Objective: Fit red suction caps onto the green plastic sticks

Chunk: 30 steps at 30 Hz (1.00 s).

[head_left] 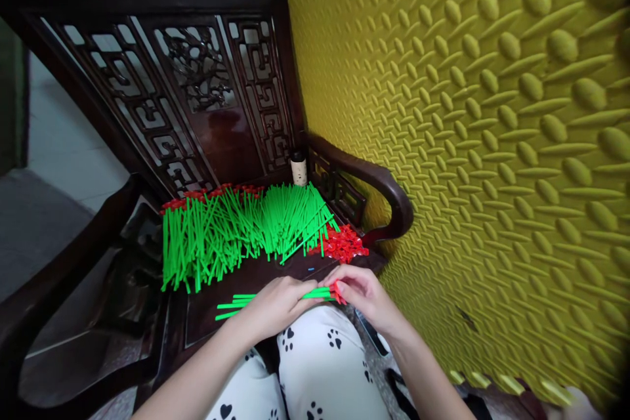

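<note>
Two hands, the left and the right, one chair, one small cork-coloured bottle at the seat's back edge, one heap of red caps, one yellow embossed panel, and green sticks too many to count.

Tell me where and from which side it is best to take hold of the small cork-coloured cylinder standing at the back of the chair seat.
Grip the cylinder around its upright sides, probably coming from above and the front: the carved chair back stands behind it, the armrest is at its right, and the green sticks lie in front.
</note>
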Available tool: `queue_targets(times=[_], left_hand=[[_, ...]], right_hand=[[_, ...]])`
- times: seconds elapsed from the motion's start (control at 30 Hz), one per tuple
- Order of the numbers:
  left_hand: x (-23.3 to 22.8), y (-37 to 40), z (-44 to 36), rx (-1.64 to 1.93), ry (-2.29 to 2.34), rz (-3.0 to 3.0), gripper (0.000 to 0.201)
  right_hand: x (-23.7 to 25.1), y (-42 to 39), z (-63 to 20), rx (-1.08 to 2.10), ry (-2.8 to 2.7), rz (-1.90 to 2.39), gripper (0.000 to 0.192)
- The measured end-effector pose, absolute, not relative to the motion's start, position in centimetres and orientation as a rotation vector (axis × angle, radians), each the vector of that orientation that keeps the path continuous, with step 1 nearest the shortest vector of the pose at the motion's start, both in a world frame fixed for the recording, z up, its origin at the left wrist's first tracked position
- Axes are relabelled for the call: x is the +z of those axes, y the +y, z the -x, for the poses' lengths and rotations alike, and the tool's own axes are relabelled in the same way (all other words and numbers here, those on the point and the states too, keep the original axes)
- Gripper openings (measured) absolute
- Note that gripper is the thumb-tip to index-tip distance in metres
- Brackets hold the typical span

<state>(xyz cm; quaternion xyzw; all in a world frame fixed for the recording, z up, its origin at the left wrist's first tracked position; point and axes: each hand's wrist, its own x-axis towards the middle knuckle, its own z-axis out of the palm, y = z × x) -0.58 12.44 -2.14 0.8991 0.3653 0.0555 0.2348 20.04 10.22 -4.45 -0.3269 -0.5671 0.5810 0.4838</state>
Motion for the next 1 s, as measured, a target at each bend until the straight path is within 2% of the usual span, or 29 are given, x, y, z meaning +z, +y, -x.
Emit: queue_targets(times=[0.37, 0.63, 1.0], left_hand=[[-2.0, 12.3, 0.0, 0.097, 0.975, -2.586, 0.03], [-2.0, 12.3, -0.3, 0.08, 1.032, -2.582, 0.021], [-2.1, 12.2, -0.3, 0.016, 1.063, -2.625, 0.023]], right_hand=[[-3.4, 10.1, -20.8, 1.436, -1.597, 0.742, 0.019], [-4.4, 9.8, -20.1, 1.411, -1.462, 0.771, 0.022], [-4.8, 9.7, -20.6, 1.302, -1.618, 0.83, 0.018]])
